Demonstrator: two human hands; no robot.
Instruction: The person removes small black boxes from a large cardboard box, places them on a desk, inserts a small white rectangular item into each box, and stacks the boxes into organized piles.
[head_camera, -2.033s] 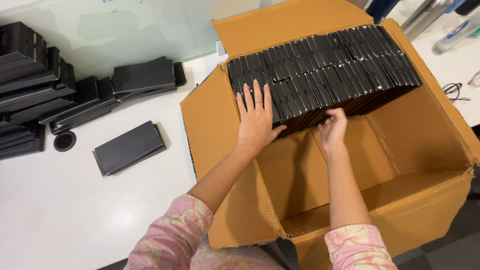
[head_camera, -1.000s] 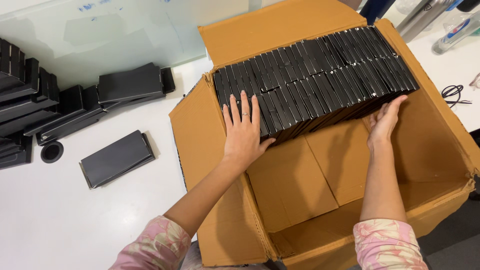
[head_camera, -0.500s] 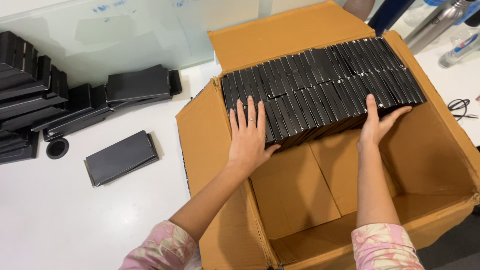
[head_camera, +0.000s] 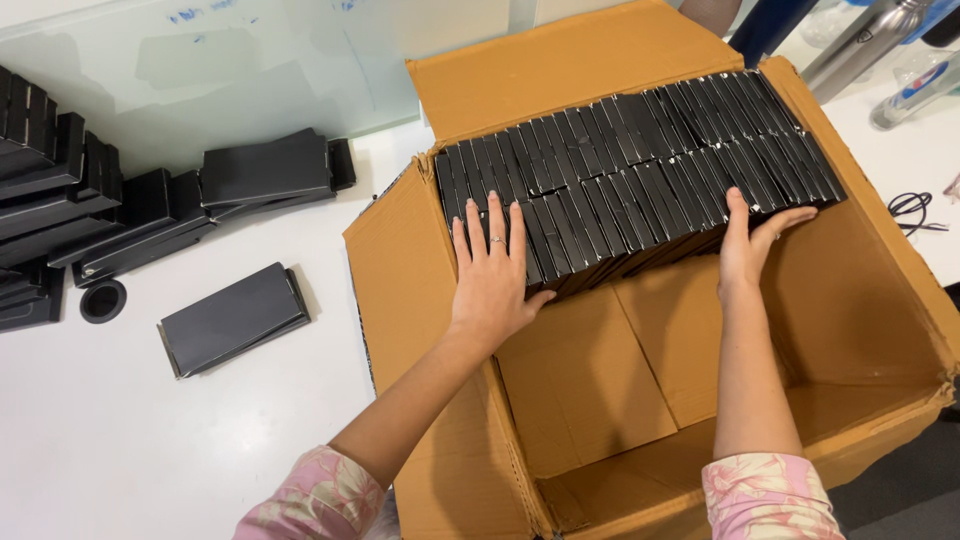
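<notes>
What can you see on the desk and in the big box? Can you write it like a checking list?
Surface: white desk, with a pale glass panel at its back.
Job's things: open cardboard box holding rows of black cases on edge at its far side; the near half is bare.
Clutter: piled black cases, one loose black case, a black ring, bottles.
Grips: left hand lies flat on the left end of the rows; right hand presses on the right part of the front row. Neither holds anything.
Cables: a thin black cord on the desk, right of the box.
Surroundings: dark floor at lower right.
</notes>
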